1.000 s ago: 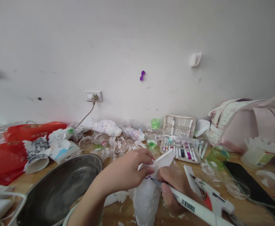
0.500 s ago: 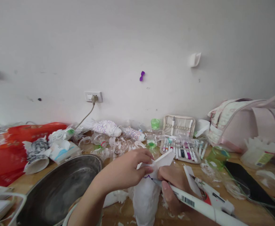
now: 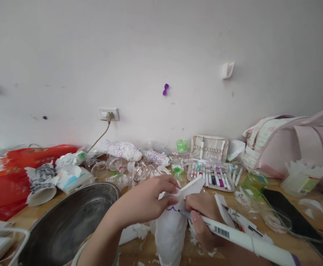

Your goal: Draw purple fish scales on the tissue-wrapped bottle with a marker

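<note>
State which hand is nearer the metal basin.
Left. The left hand is just to the right of the metal basin, holding the white figure; the right hand is farther right, with the marker in its grip.

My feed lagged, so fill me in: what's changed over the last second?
The pen in the right hand has tilted, its purple end rising into view; more of the purple line shows. Nothing was taken or let go. The left hand still holds the white figure; the pan stayed put.
</note>
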`<state>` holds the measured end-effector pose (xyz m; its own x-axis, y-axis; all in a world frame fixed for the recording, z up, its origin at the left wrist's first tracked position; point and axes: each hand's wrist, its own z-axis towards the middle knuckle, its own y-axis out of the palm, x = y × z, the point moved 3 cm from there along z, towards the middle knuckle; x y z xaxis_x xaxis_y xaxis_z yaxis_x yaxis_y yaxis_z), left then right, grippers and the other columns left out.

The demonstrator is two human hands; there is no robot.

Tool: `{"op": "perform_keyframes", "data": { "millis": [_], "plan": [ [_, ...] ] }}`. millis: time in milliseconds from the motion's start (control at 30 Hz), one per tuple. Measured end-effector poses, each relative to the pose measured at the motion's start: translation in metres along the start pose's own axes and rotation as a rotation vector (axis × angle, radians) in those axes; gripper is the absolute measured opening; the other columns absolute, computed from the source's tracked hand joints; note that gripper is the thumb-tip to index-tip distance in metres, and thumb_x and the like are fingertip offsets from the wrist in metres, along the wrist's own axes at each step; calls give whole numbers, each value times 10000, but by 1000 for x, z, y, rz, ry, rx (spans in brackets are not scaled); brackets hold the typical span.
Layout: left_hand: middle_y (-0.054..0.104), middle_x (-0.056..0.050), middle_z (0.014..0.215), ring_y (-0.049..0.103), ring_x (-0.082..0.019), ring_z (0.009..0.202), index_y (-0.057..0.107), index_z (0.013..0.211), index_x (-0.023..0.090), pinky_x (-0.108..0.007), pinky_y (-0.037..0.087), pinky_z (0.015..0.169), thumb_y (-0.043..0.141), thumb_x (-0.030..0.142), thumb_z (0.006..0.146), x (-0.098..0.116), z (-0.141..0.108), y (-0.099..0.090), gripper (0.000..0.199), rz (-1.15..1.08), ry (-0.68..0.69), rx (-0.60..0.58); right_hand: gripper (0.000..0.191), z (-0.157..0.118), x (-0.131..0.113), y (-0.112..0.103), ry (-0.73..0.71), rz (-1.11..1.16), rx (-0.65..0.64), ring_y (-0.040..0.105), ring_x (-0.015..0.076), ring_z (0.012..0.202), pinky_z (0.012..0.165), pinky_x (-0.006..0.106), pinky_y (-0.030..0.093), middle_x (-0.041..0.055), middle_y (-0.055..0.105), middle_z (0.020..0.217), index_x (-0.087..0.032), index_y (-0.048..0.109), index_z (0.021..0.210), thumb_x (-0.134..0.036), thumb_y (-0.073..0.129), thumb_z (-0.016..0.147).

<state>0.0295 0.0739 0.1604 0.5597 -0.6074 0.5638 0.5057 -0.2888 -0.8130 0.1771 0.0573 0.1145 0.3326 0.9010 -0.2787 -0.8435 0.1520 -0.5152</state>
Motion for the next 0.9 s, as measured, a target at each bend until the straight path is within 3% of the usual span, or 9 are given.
{"op": "perform_keyframes", "data": {
  "millis": [900],
  "plan": [
    [652,-35,1091,588,-173,994,672,798,190,-312,429,916,508,182,846,2,0,-2,172,4,-26,-15,155,2,2,-4,105,57,-51,367,132,419,418,255,262,-58,313,515,-237,258,627,-196,327,760]
  ]
}}
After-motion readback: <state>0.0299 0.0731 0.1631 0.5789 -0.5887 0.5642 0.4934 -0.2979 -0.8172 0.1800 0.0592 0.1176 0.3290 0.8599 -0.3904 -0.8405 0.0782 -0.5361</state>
